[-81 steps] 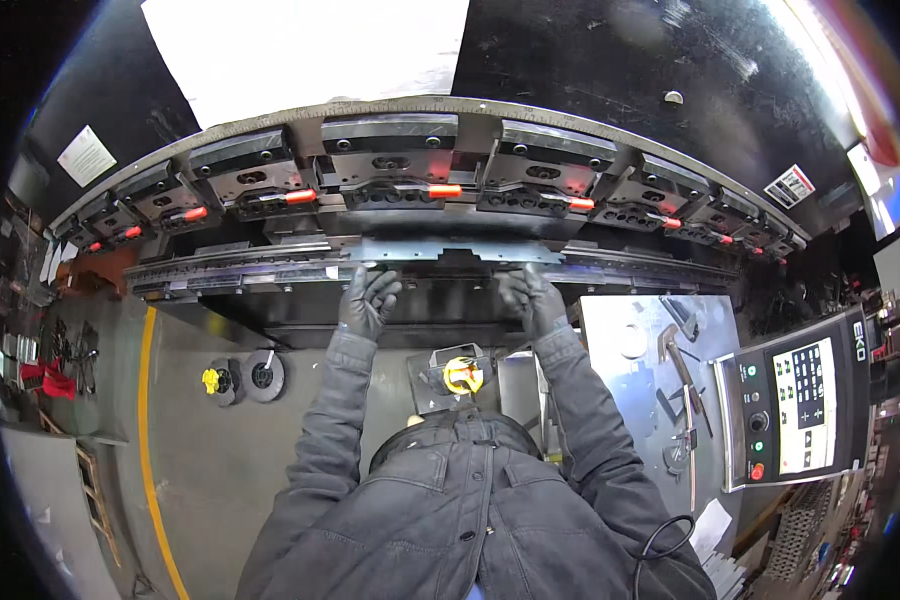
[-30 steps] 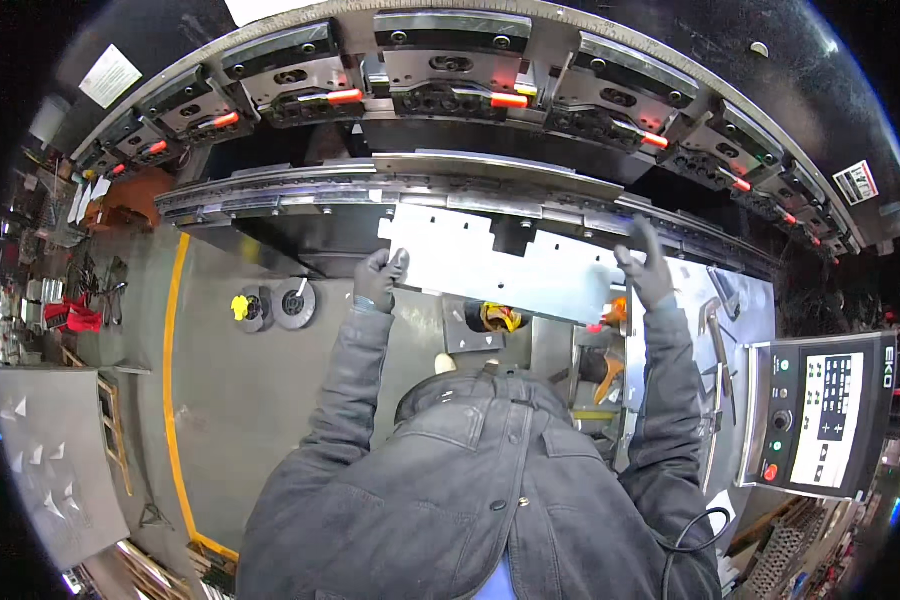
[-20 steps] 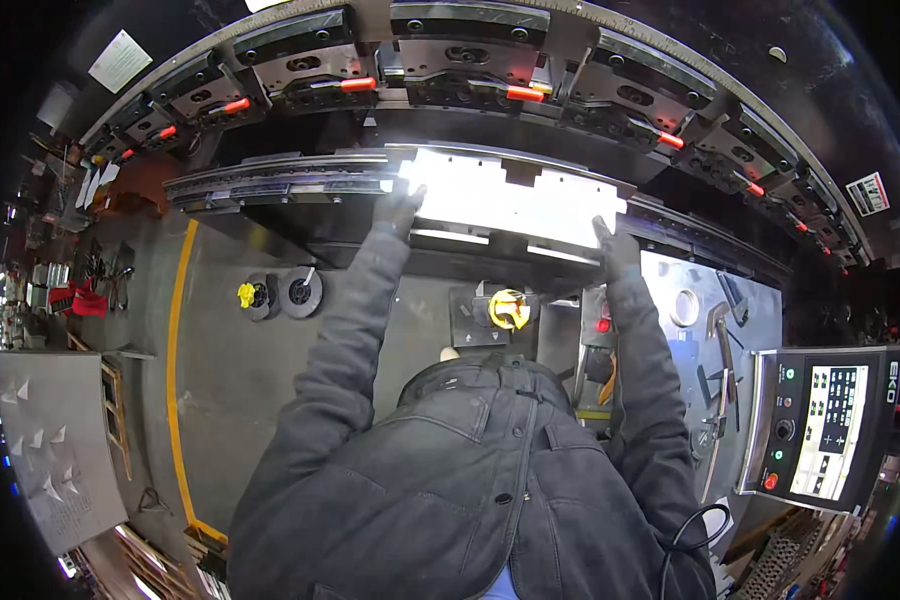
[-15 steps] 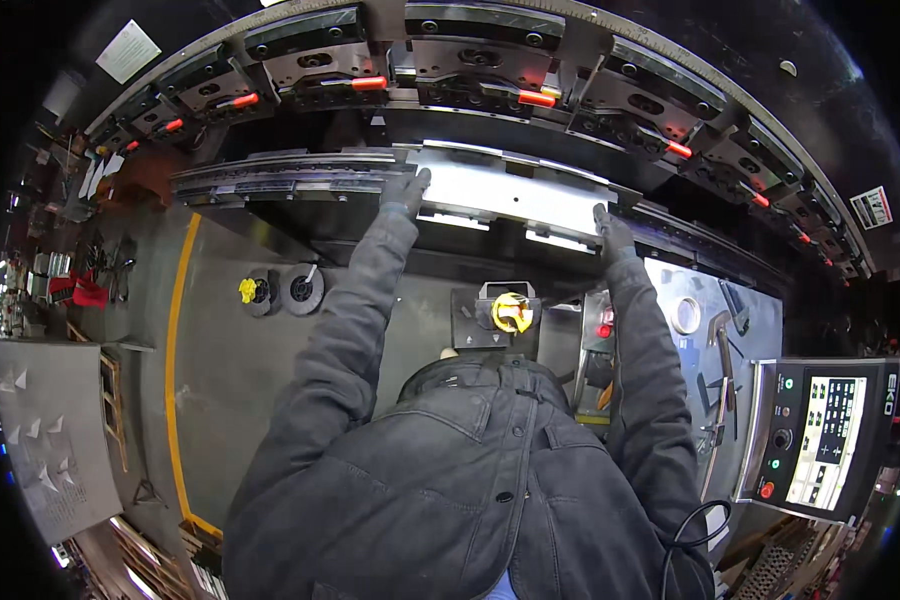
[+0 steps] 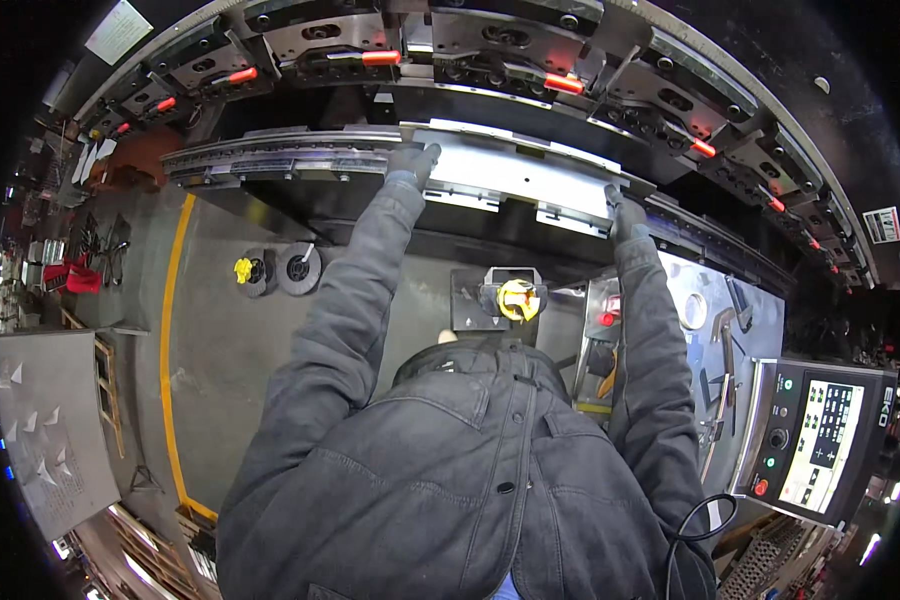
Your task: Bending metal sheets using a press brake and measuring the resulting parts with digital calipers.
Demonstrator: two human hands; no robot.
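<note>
A bright, flat metal sheet (image 5: 510,172) with a small hole lies across the long lower die rail (image 5: 280,165) of a press brake. My left hand (image 5: 412,164), in a dark glove, grips the sheet's left end with the thumb on top. At the right end my right hand (image 5: 626,214), gloved as well, holds the edge, its thumb also on the upper face. The fingers beneath the sheet are hidden. Two pale support pieces (image 5: 463,200) show under its near edge.
Above the sheet runs the upper beam with clamps and red-orange levers (image 5: 565,83). A foot pedal (image 5: 515,298) with yellow on it stands on the floor. To the right are a worktable (image 5: 760,340) with tools and a lit control panel (image 5: 820,440).
The whole view has shifted slightly, with the machine and floor items sitting higher in the picture. Both hands keep their hold on the sheet's ends.
</note>
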